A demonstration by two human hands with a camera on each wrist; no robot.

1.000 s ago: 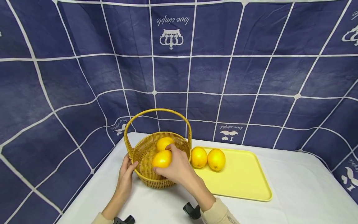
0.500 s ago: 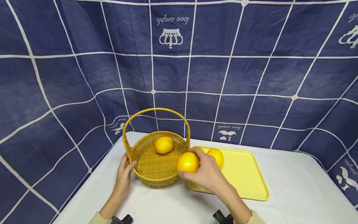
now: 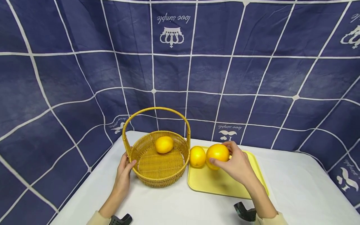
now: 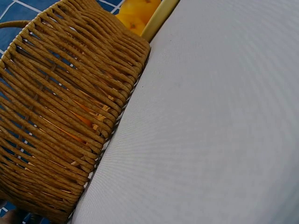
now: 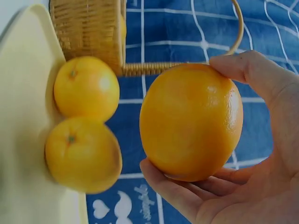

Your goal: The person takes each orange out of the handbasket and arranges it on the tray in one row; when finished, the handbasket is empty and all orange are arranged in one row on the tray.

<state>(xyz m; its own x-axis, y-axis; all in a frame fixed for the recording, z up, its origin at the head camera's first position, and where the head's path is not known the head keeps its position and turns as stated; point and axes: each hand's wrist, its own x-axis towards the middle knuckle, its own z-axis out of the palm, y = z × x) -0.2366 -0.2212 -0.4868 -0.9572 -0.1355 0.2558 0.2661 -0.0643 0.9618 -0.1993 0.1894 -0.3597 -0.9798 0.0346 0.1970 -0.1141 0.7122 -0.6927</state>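
My right hand [image 3: 239, 162] holds an orange [image 5: 191, 122] between thumb and fingers, raised above the yellow tray [image 3: 205, 184]. Two more oranges sit side by side on the tray; the left one [image 3: 197, 157] shows whole, while the other [image 5: 84, 155] is mostly covered by the held orange in the head view. To the left stands a round wicker basket [image 3: 157, 182] with a tall arched handle, one orange [image 3: 164, 144] lying inside toward the back. My left hand [image 3: 123, 173] grips the basket's left side near the handle base, thumb on the rim.
A white cloth [image 3: 174, 206] covers the table. Behind it hangs a blue curtain [image 3: 208, 75] with white grid lines, close to the basket's back. The tray's left edge lies right by the basket.
My right hand has lifted the orange out of the basket and carried it right, over the tray. My left hand has kept its grip on the basket.
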